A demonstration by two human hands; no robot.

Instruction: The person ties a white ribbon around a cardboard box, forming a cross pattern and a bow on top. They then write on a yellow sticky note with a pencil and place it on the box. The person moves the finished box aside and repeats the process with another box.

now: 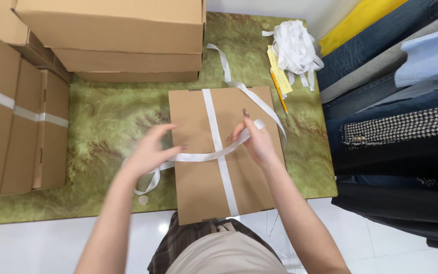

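- The flat cardboard box point(198, 177) lies on the green table point(107, 122), at its near edge, with one white ribbon point(221, 152) along it and another part across.
- The left hand point(145, 152) pinches the cross ribbon at the left of the box; the right hand point(257, 142) grips its other end above the lid.
- Risk: the box overhangs the edge, so an uneven pull may tip it, or the ribbon slips from the fingers.
- Count: two hands, one tied box, about five stacked boxes point(112, 30), one ribbon heap point(295, 48), one pencil point(278, 91).
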